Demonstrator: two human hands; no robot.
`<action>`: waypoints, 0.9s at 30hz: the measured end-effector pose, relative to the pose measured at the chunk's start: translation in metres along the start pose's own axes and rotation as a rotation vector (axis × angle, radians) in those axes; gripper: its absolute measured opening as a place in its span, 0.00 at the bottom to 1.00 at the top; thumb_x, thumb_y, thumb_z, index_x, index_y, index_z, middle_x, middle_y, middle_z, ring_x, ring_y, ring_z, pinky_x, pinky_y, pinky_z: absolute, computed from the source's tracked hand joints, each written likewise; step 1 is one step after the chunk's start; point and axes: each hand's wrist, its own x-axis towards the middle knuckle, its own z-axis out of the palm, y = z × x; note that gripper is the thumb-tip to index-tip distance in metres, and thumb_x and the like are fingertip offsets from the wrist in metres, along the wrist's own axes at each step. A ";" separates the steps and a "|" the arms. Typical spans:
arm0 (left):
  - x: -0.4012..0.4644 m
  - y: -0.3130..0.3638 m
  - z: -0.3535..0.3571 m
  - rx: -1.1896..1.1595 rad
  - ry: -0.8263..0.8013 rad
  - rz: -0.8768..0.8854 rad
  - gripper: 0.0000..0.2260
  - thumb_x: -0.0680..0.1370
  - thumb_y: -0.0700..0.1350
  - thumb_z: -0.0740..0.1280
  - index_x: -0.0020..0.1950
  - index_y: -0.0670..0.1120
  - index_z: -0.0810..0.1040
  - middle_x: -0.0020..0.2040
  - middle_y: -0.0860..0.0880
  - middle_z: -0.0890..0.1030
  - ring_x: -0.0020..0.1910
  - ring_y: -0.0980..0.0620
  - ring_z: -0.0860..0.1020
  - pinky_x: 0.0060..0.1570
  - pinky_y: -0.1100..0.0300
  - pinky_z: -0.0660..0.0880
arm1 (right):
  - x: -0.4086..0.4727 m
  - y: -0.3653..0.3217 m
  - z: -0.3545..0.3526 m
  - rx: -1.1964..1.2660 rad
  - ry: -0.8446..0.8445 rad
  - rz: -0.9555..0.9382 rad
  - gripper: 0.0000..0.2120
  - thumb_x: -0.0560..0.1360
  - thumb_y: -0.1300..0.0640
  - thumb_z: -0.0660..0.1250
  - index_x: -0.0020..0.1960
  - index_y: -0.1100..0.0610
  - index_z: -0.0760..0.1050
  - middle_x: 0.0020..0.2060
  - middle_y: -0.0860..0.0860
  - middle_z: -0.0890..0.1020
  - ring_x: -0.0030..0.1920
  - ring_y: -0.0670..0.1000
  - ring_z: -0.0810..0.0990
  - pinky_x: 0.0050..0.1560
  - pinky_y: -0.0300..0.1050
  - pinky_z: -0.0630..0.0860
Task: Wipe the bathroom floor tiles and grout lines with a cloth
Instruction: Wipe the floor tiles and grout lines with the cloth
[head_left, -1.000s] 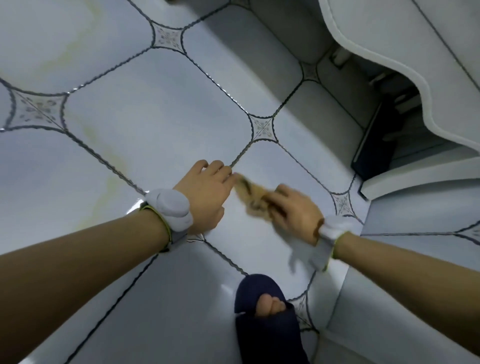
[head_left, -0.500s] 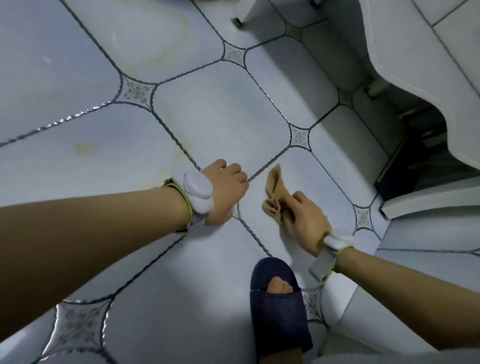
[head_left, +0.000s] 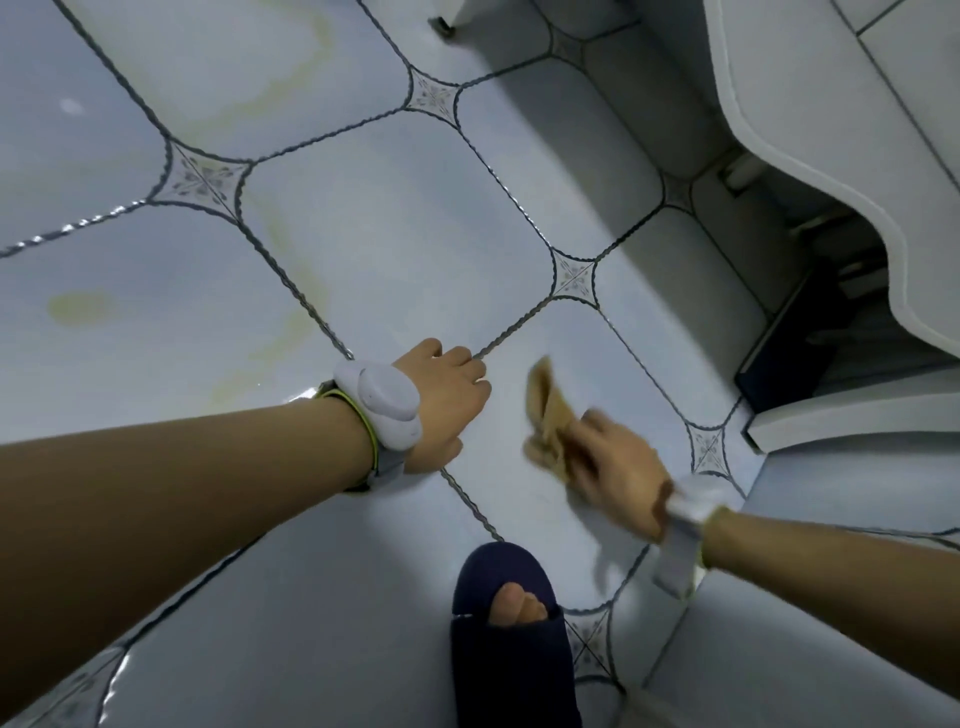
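Crumpled tan cloth (head_left: 545, 415), motion-blurred, lies on glossy pale floor tiles (head_left: 395, 234) with dark grout lines (head_left: 519, 327).

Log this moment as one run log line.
step: wiping tile | right hand: grips cloth | left hand: braced on floor

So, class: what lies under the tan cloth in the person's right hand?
The cloth, gripped by the right hand, lies over a pale floor tile. Bare tile shows around it; the patch directly beneath is covered, and the hand is motion-blurred.

Both forearms were left bare. A white, rounded wrist device (head_left: 383, 405) on a grey, yellow-edged strap was worn behind the left fingers; a blurred white wristband (head_left: 688, 525) behind the right. A dark-blue open-toed slipper (head_left: 511, 639) was worn.
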 end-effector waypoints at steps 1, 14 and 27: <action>0.004 0.001 -0.001 0.003 -0.007 0.011 0.21 0.74 0.51 0.61 0.65 0.46 0.68 0.66 0.48 0.68 0.66 0.47 0.66 0.65 0.50 0.64 | -0.016 -0.006 0.004 -0.033 -0.079 -0.107 0.10 0.75 0.51 0.62 0.56 0.45 0.70 0.44 0.44 0.68 0.39 0.49 0.72 0.33 0.43 0.65; 0.020 0.010 0.000 -0.021 -0.090 0.054 0.20 0.73 0.51 0.65 0.61 0.45 0.67 0.63 0.49 0.67 0.61 0.49 0.67 0.62 0.52 0.65 | -0.004 0.043 -0.022 0.024 0.111 0.475 0.07 0.77 0.57 0.64 0.54 0.54 0.73 0.44 0.53 0.75 0.42 0.59 0.76 0.44 0.51 0.72; 0.027 0.012 0.009 0.068 -0.074 0.091 0.22 0.72 0.49 0.65 0.63 0.44 0.66 0.64 0.48 0.67 0.62 0.48 0.68 0.61 0.53 0.67 | -0.036 0.078 -0.028 -0.037 0.077 0.557 0.05 0.73 0.63 0.65 0.49 0.60 0.74 0.42 0.55 0.76 0.43 0.61 0.76 0.40 0.49 0.67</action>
